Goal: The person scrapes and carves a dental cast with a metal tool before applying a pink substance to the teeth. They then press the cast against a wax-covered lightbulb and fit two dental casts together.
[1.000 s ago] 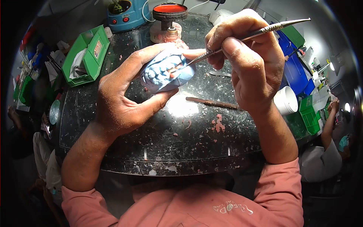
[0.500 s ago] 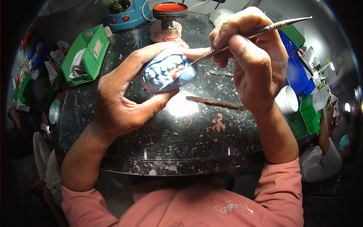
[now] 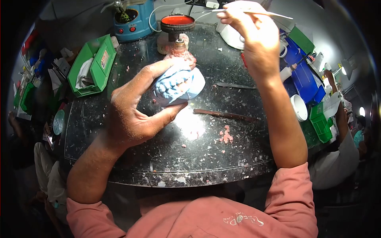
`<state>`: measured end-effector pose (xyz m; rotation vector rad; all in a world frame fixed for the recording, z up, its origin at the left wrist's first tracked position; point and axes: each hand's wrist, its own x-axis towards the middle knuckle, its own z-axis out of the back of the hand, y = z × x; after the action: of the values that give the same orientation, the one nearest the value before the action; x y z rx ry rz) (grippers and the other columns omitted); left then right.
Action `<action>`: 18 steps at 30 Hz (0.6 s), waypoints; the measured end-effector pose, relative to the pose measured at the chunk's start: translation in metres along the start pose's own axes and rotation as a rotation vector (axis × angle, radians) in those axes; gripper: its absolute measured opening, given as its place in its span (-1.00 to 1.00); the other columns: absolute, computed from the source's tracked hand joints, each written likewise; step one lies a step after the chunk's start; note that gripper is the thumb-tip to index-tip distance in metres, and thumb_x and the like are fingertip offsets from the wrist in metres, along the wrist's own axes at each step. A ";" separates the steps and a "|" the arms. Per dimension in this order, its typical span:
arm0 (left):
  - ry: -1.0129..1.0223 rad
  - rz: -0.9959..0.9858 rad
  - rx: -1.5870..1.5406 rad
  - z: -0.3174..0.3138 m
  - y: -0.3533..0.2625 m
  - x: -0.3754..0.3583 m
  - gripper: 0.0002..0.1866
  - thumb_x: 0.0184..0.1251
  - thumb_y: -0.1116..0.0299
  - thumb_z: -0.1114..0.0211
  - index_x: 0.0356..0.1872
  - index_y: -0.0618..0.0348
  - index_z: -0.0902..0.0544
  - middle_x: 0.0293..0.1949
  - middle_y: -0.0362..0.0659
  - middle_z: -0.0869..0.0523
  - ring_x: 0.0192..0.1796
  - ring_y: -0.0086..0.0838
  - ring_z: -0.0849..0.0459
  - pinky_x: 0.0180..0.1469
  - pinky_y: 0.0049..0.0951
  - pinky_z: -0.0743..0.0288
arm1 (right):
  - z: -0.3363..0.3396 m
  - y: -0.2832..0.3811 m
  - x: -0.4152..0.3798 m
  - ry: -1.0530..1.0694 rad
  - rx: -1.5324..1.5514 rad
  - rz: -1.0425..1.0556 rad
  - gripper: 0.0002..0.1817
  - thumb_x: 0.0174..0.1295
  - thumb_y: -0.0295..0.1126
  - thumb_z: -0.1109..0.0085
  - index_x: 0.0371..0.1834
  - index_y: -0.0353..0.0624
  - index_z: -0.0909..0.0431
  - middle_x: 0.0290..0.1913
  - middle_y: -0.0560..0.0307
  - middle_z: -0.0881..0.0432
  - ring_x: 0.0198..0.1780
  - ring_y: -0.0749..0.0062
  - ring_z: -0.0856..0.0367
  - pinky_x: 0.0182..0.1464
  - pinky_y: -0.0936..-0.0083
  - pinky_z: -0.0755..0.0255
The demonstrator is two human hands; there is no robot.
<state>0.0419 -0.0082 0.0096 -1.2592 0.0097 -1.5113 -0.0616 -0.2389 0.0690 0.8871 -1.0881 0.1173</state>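
My left hand (image 3: 133,105) grips a blue-white dental model (image 3: 178,86) between thumb and fingers, its row of teeth facing up toward me. Up at the top right, my right hand (image 3: 260,39) pinches a thin metal dental carver (image 3: 274,15), held nearly level and well apart from the model. Behind the model stands a burner (image 3: 180,43) with pink wax around its base. Above it is a round black pan (image 3: 177,26) with a red inside. On the bench below lie a brown-handled tool (image 3: 224,114) and a flat metal blade (image 3: 236,85).
A green bin (image 3: 92,67) with papers is at the left, beside a blue machine (image 3: 134,22). To the right are a blue tray (image 3: 303,79), a white cup (image 3: 298,108) and a green bin (image 3: 320,123). Pink wax scraps (image 3: 226,135) dot the black bench (image 3: 190,158). Other people sit at both sides.
My right hand has lifted the carver away from the model, up toward the back of the bench. My left hand still holds the model, slightly lower and tilted differently.
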 end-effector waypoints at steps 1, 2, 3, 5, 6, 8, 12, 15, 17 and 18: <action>0.005 0.007 0.018 0.000 0.000 0.000 -0.33 0.08 0.66 -0.45 0.28 0.43 -0.44 0.19 0.02 -0.61 0.23 -0.38 -0.61 0.32 -0.39 -0.43 | 0.001 -0.014 0.003 0.036 -0.007 -0.013 -0.82 0.36 -0.42 -0.22 -0.11 -0.34 -0.61 -0.21 0.06 -0.69 -0.15 0.46 -0.67 0.04 0.54 -0.54; 0.008 0.016 0.037 0.001 0.000 0.000 -0.34 0.09 0.65 -0.45 0.28 0.43 -0.44 0.19 0.03 -0.61 0.22 -0.38 -0.61 0.31 -0.39 -0.44 | 0.002 -0.026 0.005 0.073 -0.014 -0.027 -0.80 0.35 -0.41 -0.27 -0.08 -0.31 -0.64 -0.18 0.10 -0.72 -0.10 0.48 -0.69 0.11 0.54 -0.53; 0.010 0.012 0.056 0.001 -0.001 0.001 -0.36 0.09 0.64 -0.46 0.26 0.41 -0.45 0.17 0.04 -0.61 0.23 -0.38 -0.61 0.31 -0.38 -0.45 | 0.000 -0.031 0.006 0.081 -0.131 -0.080 -0.81 0.37 -0.38 -0.26 -0.10 -0.29 -0.64 -0.19 0.13 -0.72 -0.10 0.50 -0.68 0.10 0.55 -0.53; -0.002 0.024 0.032 0.001 -0.001 0.002 -0.36 0.09 0.64 -0.46 0.25 0.39 -0.45 0.16 0.03 -0.62 0.22 -0.38 -0.62 0.30 -0.39 -0.45 | -0.008 -0.039 0.006 0.045 -0.079 -0.091 -0.85 0.33 -0.39 -0.26 -0.15 -0.25 -0.66 -0.23 0.16 -0.74 -0.14 0.56 -0.71 0.01 0.58 -0.56; -0.010 0.039 0.002 0.001 0.001 0.001 -0.37 0.08 0.63 -0.47 0.23 0.38 -0.45 0.14 0.02 -0.62 0.21 -0.39 -0.62 0.30 -0.39 -0.46 | -0.010 -0.040 0.006 0.027 -0.088 -0.089 -0.85 0.33 -0.39 -0.26 -0.15 -0.24 -0.66 -0.23 0.17 -0.74 -0.15 0.56 -0.71 0.00 0.59 -0.56; -0.030 0.035 0.014 0.001 0.002 0.001 -0.38 0.08 0.63 -0.47 0.21 0.35 -0.44 0.12 0.00 -0.63 0.19 -0.40 -0.64 0.29 -0.39 -0.47 | -0.011 -0.040 0.007 0.058 -0.148 -0.113 -0.83 0.38 -0.38 -0.22 -0.12 -0.25 -0.65 -0.20 0.16 -0.73 -0.10 0.53 -0.70 0.06 0.57 -0.54; -0.037 0.048 0.011 0.000 0.000 0.002 -0.39 0.08 0.62 -0.46 0.20 0.35 -0.44 0.12 0.01 -0.63 0.19 -0.39 -0.64 0.29 -0.40 -0.47 | -0.011 -0.047 0.008 0.060 -0.149 -0.113 -0.86 0.36 -0.41 -0.22 -0.14 -0.24 -0.65 -0.23 0.17 -0.73 -0.15 0.54 -0.71 0.01 0.58 -0.57; -0.043 0.056 0.022 0.000 0.000 0.001 -0.40 0.09 0.62 -0.46 0.20 0.35 -0.44 0.12 0.01 -0.63 0.19 -0.39 -0.64 0.29 -0.40 -0.47 | -0.010 -0.042 0.007 0.040 -0.046 -0.057 -0.85 0.36 -0.41 -0.22 -0.14 -0.26 -0.64 -0.21 0.14 -0.73 -0.14 0.53 -0.72 0.00 0.57 -0.57; -0.047 0.060 0.030 0.000 0.001 0.001 -0.40 0.09 0.62 -0.46 0.20 0.35 -0.44 0.12 0.01 -0.63 0.19 -0.39 -0.64 0.28 -0.40 -0.47 | -0.008 -0.029 0.003 -0.015 0.082 -0.073 -0.88 0.39 -0.47 -0.15 -0.15 -0.29 -0.63 -0.22 0.10 -0.71 -0.14 0.49 -0.71 0.03 0.55 -0.56; -0.054 0.084 0.022 0.001 0.001 0.001 -0.40 0.09 0.61 -0.46 0.20 0.35 -0.43 0.11 0.01 -0.64 0.19 -0.40 -0.64 0.28 -0.40 -0.47 | -0.006 -0.026 0.001 -0.019 0.176 -0.055 -0.89 0.39 -0.49 -0.13 -0.16 -0.29 -0.62 -0.22 0.09 -0.70 -0.15 0.48 -0.70 0.04 0.55 -0.55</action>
<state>0.0431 -0.0093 0.0102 -1.2660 0.0102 -1.4021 -0.0444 -0.2522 0.0538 1.0776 -1.0813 0.1608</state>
